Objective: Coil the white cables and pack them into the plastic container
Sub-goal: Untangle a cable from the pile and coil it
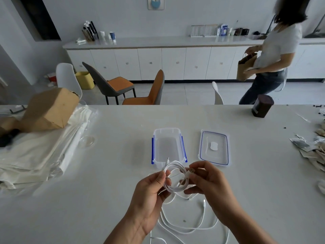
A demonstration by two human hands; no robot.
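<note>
Above the table [109, 173], both hands' fingers [162, 175] pinching white cable [175, 180], small round coil

Container [168, 138] and lid [213, 149]: clear glossy plastic. Cables [175, 180]: smooth white plastic sheath. Table [105, 182]: matt white. Bag [51, 110]: brown paper.

Lid [214, 149] right of container [168, 146], on table [112, 173].
</note>
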